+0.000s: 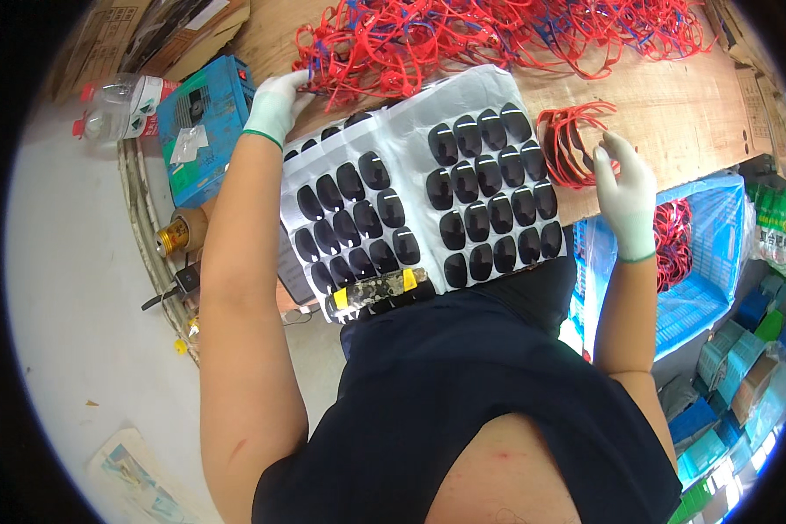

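Note:
My left hand (275,106), in a white glove with green trim, is at the near left edge of a tangled pile of red and blue glasses frames (463,44). Its thumb and fingers look apart, with nothing clearly between them. My right hand (627,183), gloved alike, has its fingers closed at the arms of a row of red glasses (568,148) with dark lenses. Between my hands, white sheets (402,131) bear rows of dark lenses (489,176). Across the lower left sheet lies a dark speckled bar (380,290) with yellow tape.
A blue box (203,122) and clear plastic bottles (122,105) are at the left, above a roll of tape (188,229) and a yellow can (173,236). A blue crate (703,306) holding red frames stands at the right, below the wooden table (681,113).

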Action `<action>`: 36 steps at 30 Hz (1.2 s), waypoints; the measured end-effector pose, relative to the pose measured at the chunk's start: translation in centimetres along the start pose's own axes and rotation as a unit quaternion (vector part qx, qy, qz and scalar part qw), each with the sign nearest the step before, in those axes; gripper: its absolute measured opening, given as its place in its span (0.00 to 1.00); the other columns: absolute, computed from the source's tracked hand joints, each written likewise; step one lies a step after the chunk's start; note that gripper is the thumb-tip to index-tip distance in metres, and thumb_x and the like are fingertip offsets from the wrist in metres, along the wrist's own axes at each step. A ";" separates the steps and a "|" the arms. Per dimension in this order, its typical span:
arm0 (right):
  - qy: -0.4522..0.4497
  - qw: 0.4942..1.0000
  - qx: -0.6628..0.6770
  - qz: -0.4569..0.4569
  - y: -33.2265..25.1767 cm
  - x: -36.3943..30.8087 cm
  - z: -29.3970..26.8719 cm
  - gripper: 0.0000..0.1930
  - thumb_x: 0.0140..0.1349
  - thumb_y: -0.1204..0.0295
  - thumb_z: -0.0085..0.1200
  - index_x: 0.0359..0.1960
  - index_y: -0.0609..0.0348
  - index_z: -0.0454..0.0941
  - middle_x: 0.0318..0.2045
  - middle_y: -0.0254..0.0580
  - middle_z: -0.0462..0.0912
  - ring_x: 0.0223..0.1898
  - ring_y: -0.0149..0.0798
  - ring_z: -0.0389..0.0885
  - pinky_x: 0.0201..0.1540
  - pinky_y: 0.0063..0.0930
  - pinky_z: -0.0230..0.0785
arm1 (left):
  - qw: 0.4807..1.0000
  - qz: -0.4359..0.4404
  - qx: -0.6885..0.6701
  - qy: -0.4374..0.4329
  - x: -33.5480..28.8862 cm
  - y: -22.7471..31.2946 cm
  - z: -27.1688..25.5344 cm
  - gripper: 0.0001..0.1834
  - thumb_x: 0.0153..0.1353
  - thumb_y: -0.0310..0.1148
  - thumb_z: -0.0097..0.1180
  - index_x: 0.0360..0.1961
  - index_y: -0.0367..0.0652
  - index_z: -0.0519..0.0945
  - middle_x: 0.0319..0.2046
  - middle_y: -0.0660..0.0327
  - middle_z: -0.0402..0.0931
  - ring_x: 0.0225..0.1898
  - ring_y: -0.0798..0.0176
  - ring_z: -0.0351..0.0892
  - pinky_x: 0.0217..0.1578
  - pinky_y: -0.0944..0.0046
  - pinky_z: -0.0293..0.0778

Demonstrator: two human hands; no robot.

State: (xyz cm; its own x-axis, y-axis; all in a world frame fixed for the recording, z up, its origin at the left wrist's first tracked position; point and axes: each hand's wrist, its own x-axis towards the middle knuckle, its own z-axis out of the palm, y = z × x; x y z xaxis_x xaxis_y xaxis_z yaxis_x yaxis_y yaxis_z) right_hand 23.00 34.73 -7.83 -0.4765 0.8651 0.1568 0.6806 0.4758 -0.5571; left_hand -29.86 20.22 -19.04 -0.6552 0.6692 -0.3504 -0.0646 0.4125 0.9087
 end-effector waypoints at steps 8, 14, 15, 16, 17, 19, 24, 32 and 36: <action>0.018 0.998 0.050 0.022 -3.8 -2.3 -0.1 0.14 0.65 0.71 0.57 0.47 0.70 0.82 0.40 0.55 0.87 0.45 0.47 0.88 0.51 0.34 0.76 | 0.961 -0.104 -0.249 0.065 -3.7 6.9 1.6 0.10 0.60 0.25 0.64 0.40 0.36 0.76 0.37 0.55 0.79 0.39 0.56 0.80 0.46 0.55 0.80; 0.014 0.998 0.064 -0.006 -5.6 -1.9 0.5 0.14 0.65 0.71 0.58 0.47 0.69 0.83 0.41 0.56 0.87 0.45 0.49 0.87 0.51 0.35 0.76 | 0.912 0.040 -0.390 0.120 -4.6 10.2 1.0 0.07 0.67 0.28 0.58 0.41 0.37 0.76 0.36 0.55 0.79 0.39 0.55 0.80 0.51 0.48 0.79; 0.015 0.997 0.070 -0.008 -6.0 -1.8 0.5 0.14 0.65 0.71 0.58 0.47 0.68 0.83 0.41 0.56 0.87 0.45 0.49 0.87 0.51 0.35 0.76 | 0.909 0.075 -0.391 0.121 -5.1 11.2 1.0 0.07 0.68 0.29 0.57 0.41 0.36 0.76 0.36 0.55 0.78 0.40 0.54 0.80 0.50 0.48 0.80; 0.014 0.997 0.072 -0.008 -6.2 -1.9 0.4 0.14 0.65 0.71 0.58 0.47 0.68 0.83 0.40 0.56 0.87 0.44 0.49 0.87 0.51 0.35 0.76 | 0.906 0.112 -0.390 0.116 -5.7 12.2 1.3 0.08 0.70 0.32 0.55 0.41 0.37 0.76 0.36 0.55 0.78 0.42 0.53 0.80 0.50 0.48 0.80; 0.014 0.997 0.074 -0.008 -6.4 -1.9 0.4 0.14 0.65 0.71 0.58 0.47 0.68 0.83 0.40 0.55 0.87 0.44 0.49 0.87 0.50 0.35 0.76 | 0.910 0.104 -0.382 0.126 -6.3 13.3 1.8 0.10 0.72 0.36 0.53 0.43 0.38 0.76 0.38 0.55 0.79 0.45 0.54 0.80 0.48 0.50 0.80; 0.009 0.996 0.087 -0.001 -6.8 -2.2 0.4 0.13 0.64 0.71 0.58 0.46 0.68 0.83 0.39 0.55 0.87 0.43 0.49 0.87 0.50 0.35 0.77 | 0.940 0.074 -0.334 0.004 -6.7 13.5 1.0 0.12 0.72 0.39 0.53 0.45 0.40 0.77 0.41 0.56 0.80 0.47 0.55 0.80 0.46 0.52 0.79; -0.001 0.995 0.099 -0.020 -7.0 -2.8 1.0 0.12 0.63 0.73 0.59 0.45 0.68 0.83 0.38 0.53 0.87 0.42 0.49 0.87 0.49 0.35 0.77 | 0.994 0.096 -0.037 -0.045 -8.6 12.1 4.0 0.16 0.73 0.40 0.49 0.51 0.39 0.75 0.50 0.57 0.78 0.53 0.56 0.79 0.45 0.55 0.78; -0.015 0.994 0.103 -0.042 -6.4 -1.1 2.1 0.12 0.64 0.72 0.58 0.46 0.64 0.83 0.38 0.53 0.86 0.41 0.47 0.87 0.48 0.34 0.77 | 0.966 0.159 -0.183 -0.094 -10.8 16.1 3.6 0.17 0.76 0.38 0.40 0.59 0.42 0.65 0.59 0.42 0.73 0.44 0.49 0.85 0.40 0.56 0.84; -0.063 0.993 0.004 -0.098 -6.6 2.0 4.5 0.13 0.63 0.65 0.57 0.42 0.60 0.82 0.31 0.51 0.82 0.37 0.52 0.82 0.42 0.43 0.74 | 0.967 0.126 -0.188 -0.116 -11.6 17.4 3.7 0.28 0.69 0.27 0.49 0.70 0.46 0.60 0.37 0.54 0.84 0.25 0.63 0.80 0.24 0.64 0.76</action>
State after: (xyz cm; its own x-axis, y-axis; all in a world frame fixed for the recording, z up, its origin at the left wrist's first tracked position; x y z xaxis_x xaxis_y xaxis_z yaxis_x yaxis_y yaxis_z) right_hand 15.07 32.62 -7.48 -0.6662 0.7284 0.1601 0.5629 0.6320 -0.5326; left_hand -20.62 21.96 -0.03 -0.5023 0.8577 -0.1094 -0.2229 -0.0062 0.9748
